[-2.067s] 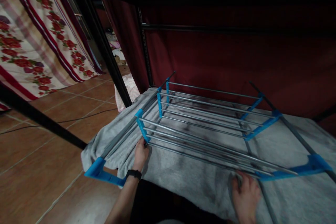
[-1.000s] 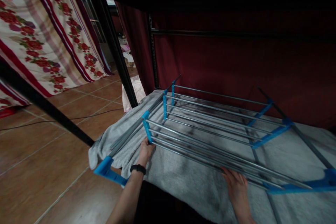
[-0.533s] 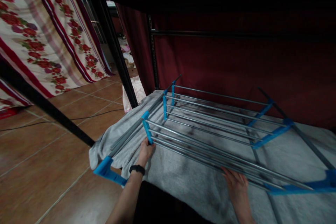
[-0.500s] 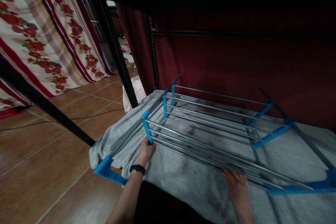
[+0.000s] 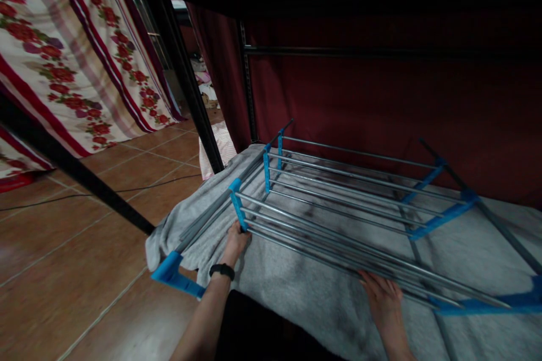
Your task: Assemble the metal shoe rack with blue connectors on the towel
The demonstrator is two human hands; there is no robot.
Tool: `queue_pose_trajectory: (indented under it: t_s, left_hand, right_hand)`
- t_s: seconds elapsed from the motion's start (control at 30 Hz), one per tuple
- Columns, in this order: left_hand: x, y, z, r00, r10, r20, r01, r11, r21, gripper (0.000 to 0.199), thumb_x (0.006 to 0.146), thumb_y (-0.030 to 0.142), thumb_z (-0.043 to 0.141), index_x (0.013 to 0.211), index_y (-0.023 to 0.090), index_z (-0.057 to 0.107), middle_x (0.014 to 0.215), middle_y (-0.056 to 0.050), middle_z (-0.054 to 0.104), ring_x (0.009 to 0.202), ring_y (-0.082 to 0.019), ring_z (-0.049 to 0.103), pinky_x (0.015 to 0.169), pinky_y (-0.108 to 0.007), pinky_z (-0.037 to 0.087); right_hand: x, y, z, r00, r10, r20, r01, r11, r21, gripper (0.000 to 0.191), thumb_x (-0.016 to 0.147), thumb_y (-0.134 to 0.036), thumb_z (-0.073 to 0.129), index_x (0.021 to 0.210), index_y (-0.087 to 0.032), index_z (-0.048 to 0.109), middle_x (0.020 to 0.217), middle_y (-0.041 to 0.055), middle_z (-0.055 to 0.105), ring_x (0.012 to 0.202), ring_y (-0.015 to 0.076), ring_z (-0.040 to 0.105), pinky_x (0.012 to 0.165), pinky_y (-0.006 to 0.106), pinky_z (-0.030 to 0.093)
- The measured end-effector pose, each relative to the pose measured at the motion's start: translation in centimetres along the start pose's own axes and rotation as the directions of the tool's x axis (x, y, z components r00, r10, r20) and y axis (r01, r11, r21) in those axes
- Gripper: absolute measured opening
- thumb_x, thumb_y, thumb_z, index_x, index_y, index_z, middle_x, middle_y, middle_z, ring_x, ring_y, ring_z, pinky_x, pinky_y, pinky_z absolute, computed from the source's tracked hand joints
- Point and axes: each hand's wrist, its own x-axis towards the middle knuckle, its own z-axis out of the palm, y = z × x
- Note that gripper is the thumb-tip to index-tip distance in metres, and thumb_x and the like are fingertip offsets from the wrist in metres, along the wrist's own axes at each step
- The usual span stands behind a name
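Note:
A rack of thin metal tubes with blue plastic brackets [image 5: 339, 206] lies on a grey blanket [image 5: 288, 293]. My left hand [image 5: 237, 240], a black band on its wrist, is closed around the lower end of the near-left blue bracket; its fingertips are partly hidden. Farther right, my right hand [image 5: 383, 293] has its fingers curled over the lowest front tube, thumb out of sight. Grey poles run along the rack's left side to a blue foot piece [image 5: 178, 276] near the blanket's edge.
Black metal posts [image 5: 192, 90] and a dark overhead frame surround the blanket. Behind it hangs a dark red curtain [image 5: 359, 101]. To the left are a floral curtain [image 5: 84, 62], a tiled floor [image 5: 97, 237] and a dark cable [image 5: 127, 190].

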Motion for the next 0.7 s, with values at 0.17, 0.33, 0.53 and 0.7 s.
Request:
queue_pose_trajectory:
  t_s: [0.17, 0.33, 0.53, 0.7]
  left_hand:
    - [0.1, 0.1, -0.6, 0.998, -0.003, 0.067, -0.001, 0.998, 0.058, 0.018, 0.049, 0.012, 0.062, 0.065, 0.02, 0.06, 0.065, 0.003, 0.06, 0.069, -0.018, 0.057, 0.072, -0.029, 0.048]
    - [-0.1, 0.3, -0.8, 0.994, -0.006, 0.106, -0.005, 0.995, 0.103, 0.015, 0.052, 0.011, 0.06, 0.065, 0.019, 0.059, 0.064, 0.003, 0.059, 0.069, -0.017, 0.058, 0.071, -0.027, 0.048]
    - [-0.4, 0.7, -0.6, 0.992, -0.033, 0.118, 0.017, 0.99, 0.137, 0.013, 0.056, 0.011, 0.061, 0.065, 0.019, 0.058, 0.062, 0.003, 0.058, 0.069, -0.018, 0.058, 0.069, -0.027, 0.05]
    - [-0.5, 1.1, -0.6, 0.991, -0.077, 0.11, 0.059, 0.985, 0.162, 0.011, 0.056, 0.015, 0.062, 0.064, 0.02, 0.058, 0.061, 0.003, 0.059, 0.066, -0.017, 0.058, 0.067, -0.027, 0.05]
  right_hand:
    - [-0.1, 0.6, 0.2, 0.997, -0.072, -0.033, 0.072, 0.997, 0.008, 0.036, 0.098, -0.048, 0.044, 0.111, -0.033, 0.074, 0.104, 0.0052, 0.077, 0.095, 0.0288, 0.067, 0.092, 0.047, 0.042]
    - [0.0, 0.9, 0.4, 0.987, -0.128, -0.096, 0.13, 0.992, 0.009, 0.034, 0.098, -0.045, 0.047, 0.111, -0.03, 0.075, 0.102, 0.0054, 0.077, 0.092, 0.0287, 0.068, 0.088, 0.046, 0.043]
    - [-0.1, 1.0, 0.6, 0.993, -0.086, -0.081, 0.089, 0.995, 0.033, 0.032, 0.095, -0.041, 0.049, 0.107, -0.031, 0.077, 0.103, 0.0056, 0.077, 0.094, 0.0301, 0.069, 0.088, 0.048, 0.045]
    - [-0.4, 1.3, 1.3, 0.998, -0.041, -0.052, 0.044, 0.998, 0.049, 0.034, 0.094, -0.043, 0.048, 0.107, -0.029, 0.076, 0.103, 0.0062, 0.076, 0.095, 0.0299, 0.068, 0.09, 0.049, 0.044]
